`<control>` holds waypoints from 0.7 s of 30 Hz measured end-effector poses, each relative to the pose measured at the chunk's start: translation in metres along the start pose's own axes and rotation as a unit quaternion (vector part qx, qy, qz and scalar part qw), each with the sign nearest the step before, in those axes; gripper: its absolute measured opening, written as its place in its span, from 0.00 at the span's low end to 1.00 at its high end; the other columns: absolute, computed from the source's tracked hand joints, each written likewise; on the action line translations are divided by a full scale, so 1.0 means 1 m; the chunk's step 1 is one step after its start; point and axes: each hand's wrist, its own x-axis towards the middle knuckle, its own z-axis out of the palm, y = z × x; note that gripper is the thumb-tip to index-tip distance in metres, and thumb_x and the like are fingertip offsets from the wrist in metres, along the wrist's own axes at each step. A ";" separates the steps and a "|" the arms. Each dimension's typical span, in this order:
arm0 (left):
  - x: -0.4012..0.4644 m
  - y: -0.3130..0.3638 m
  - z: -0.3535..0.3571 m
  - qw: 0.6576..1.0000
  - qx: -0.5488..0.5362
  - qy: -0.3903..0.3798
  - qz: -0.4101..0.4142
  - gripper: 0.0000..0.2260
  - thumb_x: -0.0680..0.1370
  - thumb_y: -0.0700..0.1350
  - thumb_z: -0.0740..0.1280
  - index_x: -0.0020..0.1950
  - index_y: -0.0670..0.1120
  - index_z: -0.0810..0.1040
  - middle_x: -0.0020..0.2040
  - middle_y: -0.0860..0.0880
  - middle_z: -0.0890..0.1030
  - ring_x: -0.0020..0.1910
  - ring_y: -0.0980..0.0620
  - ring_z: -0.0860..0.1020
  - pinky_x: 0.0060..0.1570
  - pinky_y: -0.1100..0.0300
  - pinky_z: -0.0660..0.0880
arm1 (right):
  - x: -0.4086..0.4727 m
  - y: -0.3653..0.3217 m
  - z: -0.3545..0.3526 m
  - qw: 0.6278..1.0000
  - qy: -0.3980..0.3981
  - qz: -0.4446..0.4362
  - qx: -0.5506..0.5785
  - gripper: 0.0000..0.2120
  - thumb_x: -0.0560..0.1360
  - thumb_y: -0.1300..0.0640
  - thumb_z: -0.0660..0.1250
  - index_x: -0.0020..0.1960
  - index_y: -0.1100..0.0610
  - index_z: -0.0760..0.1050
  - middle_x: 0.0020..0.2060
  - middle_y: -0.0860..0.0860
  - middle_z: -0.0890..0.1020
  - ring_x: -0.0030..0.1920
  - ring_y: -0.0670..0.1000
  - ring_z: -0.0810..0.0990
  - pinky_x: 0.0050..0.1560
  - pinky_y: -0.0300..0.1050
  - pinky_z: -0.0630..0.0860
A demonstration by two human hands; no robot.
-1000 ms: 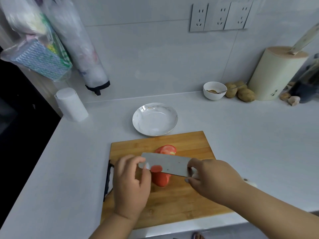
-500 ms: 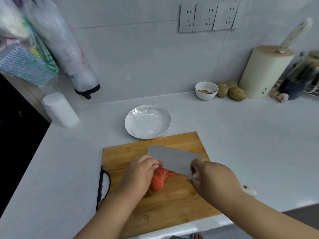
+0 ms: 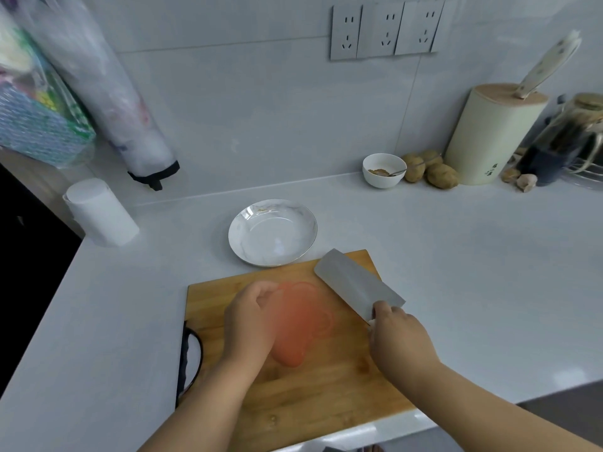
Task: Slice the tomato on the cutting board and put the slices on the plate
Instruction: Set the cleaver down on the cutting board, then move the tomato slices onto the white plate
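Observation:
A wooden cutting board lies at the counter's front edge. On it the red tomato pieces show as a motion-blurred smear. My left hand is on their left side, fingers curled around them. My right hand grips the handle of a cleaver, its broad blade lifted and angled toward the board's far right corner, apart from the tomato. A white plate with nothing on it sits just behind the board.
A white paper roll stands at the left. At the back right are a small bowl with a spoon, several potatoes, a cream knife block and a glass jar. Plastic bags hang at the upper left.
The cleaver has swung off the tomato, up and to the right. My left hand has closed around the tomato pieces and is moving them, so they blur.

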 end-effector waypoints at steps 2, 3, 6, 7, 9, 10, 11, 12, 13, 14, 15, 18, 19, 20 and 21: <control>0.002 -0.001 -0.001 1.000 -0.007 -0.007 -0.006 0.07 0.75 0.43 0.69 0.44 0.57 0.77 0.40 0.55 0.82 0.40 0.58 0.80 0.41 0.62 0.76 | 0.003 -0.002 0.005 1.000 -0.006 0.002 0.016 0.07 0.80 0.57 0.56 0.56 0.56 0.68 0.48 0.52 0.77 0.40 0.51 0.70 0.40 0.40 0.65; 0.003 -0.002 -0.002 1.000 -0.009 -0.011 -0.008 0.07 0.75 0.43 0.69 0.44 0.57 0.77 0.39 0.55 0.82 0.40 0.58 0.80 0.41 0.62 0.76 | 0.005 -0.004 0.005 1.000 -0.009 0.002 0.026 0.07 0.80 0.56 0.56 0.56 0.56 0.68 0.49 0.53 0.78 0.41 0.51 0.70 0.40 0.41 0.65; 0.008 -0.004 -0.002 0.999 -0.018 -0.018 -0.020 0.05 0.74 0.44 0.70 0.44 0.54 0.80 0.39 0.56 0.82 0.39 0.60 0.79 0.40 0.64 0.76 | 0.007 -0.007 0.004 1.000 -0.024 -0.006 0.020 0.08 0.80 0.53 0.59 0.56 0.56 0.68 0.50 0.52 0.79 0.42 0.52 0.74 0.39 0.42 0.67; 0.011 -0.005 -0.003 0.999 -0.020 -0.019 -0.022 0.04 0.74 0.44 0.70 0.44 0.53 0.81 0.39 0.56 0.82 0.39 0.61 0.79 0.39 0.64 0.75 | 0.009 -0.009 0.004 1.000 -0.026 -0.011 0.008 0.08 0.79 0.53 0.59 0.56 0.55 0.68 0.49 0.51 0.80 0.44 0.53 0.77 0.39 0.42 0.68; 0.015 -0.007 -0.003 0.999 -0.023 -0.019 -0.031 0.04 0.73 0.44 0.71 0.44 0.53 0.82 0.39 0.57 0.82 0.39 0.62 0.79 0.39 0.64 0.75 | 0.010 -0.011 0.003 0.999 -0.032 -0.018 -0.015 0.08 0.79 0.53 0.60 0.56 0.55 0.69 0.49 0.50 0.80 0.47 0.53 0.80 0.39 0.43 0.70; 0.017 -0.008 -0.002 0.999 -0.028 -0.018 -0.039 0.04 0.73 0.43 0.71 0.43 0.53 0.82 0.38 0.57 0.82 0.39 0.61 0.79 0.39 0.62 0.76 | 0.011 -0.012 0.003 0.999 -0.037 -0.021 -0.025 0.07 0.79 0.54 0.60 0.56 0.54 0.70 0.48 0.50 0.80 0.47 0.52 0.80 0.38 0.43 0.70; 0.020 -0.008 -0.002 0.998 -0.033 -0.017 -0.047 0.04 0.73 0.43 0.71 0.43 0.53 0.82 0.38 0.57 0.82 0.39 0.60 0.79 0.39 0.60 0.77 | 0.012 -0.013 0.002 0.998 -0.043 -0.022 -0.034 0.07 0.78 0.54 0.60 0.56 0.54 0.70 0.47 0.49 0.80 0.46 0.52 0.80 0.38 0.43 0.70; 0.024 -0.008 -0.002 0.998 -0.038 -0.016 -0.056 0.04 0.73 0.43 0.71 0.42 0.53 0.82 0.38 0.56 0.82 0.39 0.58 0.80 0.39 0.58 0.77 | 0.013 -0.015 0.001 0.997 -0.049 -0.025 -0.045 0.07 0.78 0.55 0.61 0.56 0.54 0.71 0.44 0.49 0.79 0.44 0.52 0.80 0.38 0.44 0.70; 0.029 -0.008 -0.002 0.997 -0.042 -0.014 -0.065 0.04 0.73 0.43 0.71 0.42 0.53 0.81 0.37 0.55 0.82 0.38 0.56 0.80 0.39 0.57 0.78 | 0.016 -0.017 0.000 0.997 -0.054 -0.028 -0.054 0.07 0.78 0.55 0.61 0.56 0.53 0.71 0.42 0.49 0.78 0.43 0.52 0.79 0.37 0.44 0.70; 0.035 -0.008 -0.002 0.996 -0.045 -0.011 -0.075 0.03 0.73 0.43 0.71 0.42 0.52 0.81 0.37 0.55 0.82 0.38 0.54 0.81 0.39 0.57 0.78 | 0.018 -0.019 -0.002 0.996 -0.054 -0.033 -0.062 0.08 0.78 0.55 0.61 0.56 0.53 0.71 0.42 0.49 0.77 0.43 0.53 0.79 0.38 0.44 0.70; 0.042 -0.006 -0.003 0.995 -0.049 -0.008 -0.084 0.02 0.73 0.43 0.71 0.42 0.51 0.81 0.37 0.54 0.82 0.36 0.53 0.81 0.38 0.57 0.77 | 0.020 -0.022 -0.006 0.996 -0.048 -0.038 -0.067 0.08 0.77 0.53 0.62 0.55 0.53 0.72 0.43 0.49 0.78 0.45 0.52 0.79 0.38 0.44 0.70; 0.070 -0.002 -0.002 0.995 -0.024 -0.001 -0.095 0.01 0.73 0.44 0.70 0.43 0.48 0.81 0.37 0.52 0.82 0.36 0.51 0.81 0.37 0.59 0.76 | 0.032 -0.036 -0.019 0.995 0.002 -0.065 -0.070 0.14 0.77 0.45 0.62 0.54 0.54 0.73 0.47 0.49 0.78 0.50 0.52 0.78 0.39 0.43 0.68; 0.081 -0.002 -0.002 0.995 -0.014 0.001 -0.097 0.01 0.73 0.44 0.70 0.43 0.48 0.81 0.38 0.52 0.82 0.37 0.50 0.81 0.39 0.59 0.76 | 0.038 -0.042 -0.022 0.995 0.017 -0.079 -0.066 0.15 0.77 0.44 0.61 0.55 0.54 0.73 0.50 0.50 0.79 0.51 0.53 0.78 0.40 0.43 0.68; 0.092 -0.002 0.000 0.995 -0.010 -0.001 -0.100 0.01 0.73 0.44 0.70 0.44 0.48 0.81 0.40 0.52 0.82 0.39 0.49 0.81 0.41 0.58 0.77 | 0.043 -0.047 -0.026 0.994 0.024 -0.091 -0.055 0.16 0.77 0.44 0.61 0.56 0.54 0.73 0.51 0.50 0.79 0.52 0.53 0.78 0.41 0.43 0.69; 0.103 -0.003 0.001 0.995 -0.002 -0.010 -0.102 0.02 0.73 0.43 0.70 0.45 0.47 0.81 0.42 0.51 0.82 0.42 0.48 0.81 0.44 0.56 0.77 | 0.048 -0.052 -0.028 0.994 0.023 -0.099 -0.039 0.16 0.77 0.44 0.61 0.57 0.55 0.74 0.53 0.51 0.79 0.53 0.53 0.78 0.44 0.44 0.71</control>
